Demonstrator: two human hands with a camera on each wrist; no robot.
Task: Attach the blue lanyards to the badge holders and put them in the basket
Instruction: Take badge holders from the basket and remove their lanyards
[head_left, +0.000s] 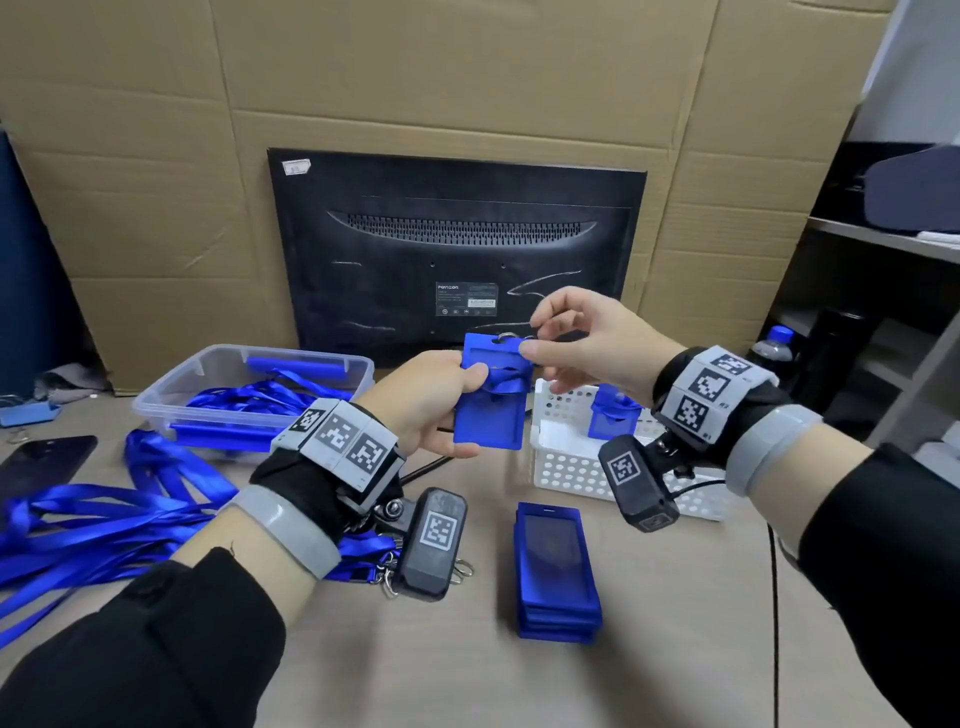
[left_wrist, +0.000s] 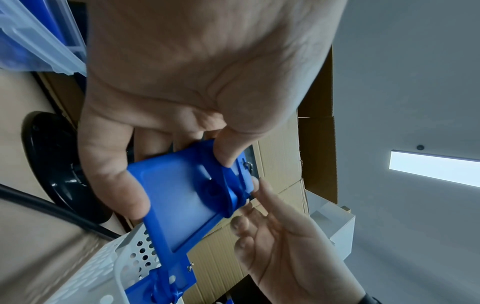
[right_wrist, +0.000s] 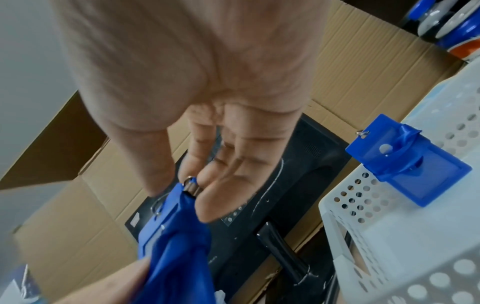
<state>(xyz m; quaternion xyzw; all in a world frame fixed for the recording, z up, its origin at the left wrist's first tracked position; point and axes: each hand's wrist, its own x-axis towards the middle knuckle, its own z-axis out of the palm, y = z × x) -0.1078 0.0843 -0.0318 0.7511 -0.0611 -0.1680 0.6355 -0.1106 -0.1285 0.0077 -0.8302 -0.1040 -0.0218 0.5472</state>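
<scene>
Badge holder (head_left: 488, 410), wrapped in a blue lanyard (head_left: 506, 382), hangs above the table, gripped by the left hand (head_left: 434, 400); the right hand (head_left: 582, 338) pinches the metal clip (right_wrist: 191, 186) at its top. Just behind stands the white basket (head_left: 566, 467) holding a finished holder (head_left: 613, 418); spare holders (head_left: 558, 571) are stacked nearer, loose lanyards (head_left: 104, 519) lie left.

Blue badge holder (head_left: 491, 410), white perforated basket (head_left: 566, 470) (round holes)
</scene>
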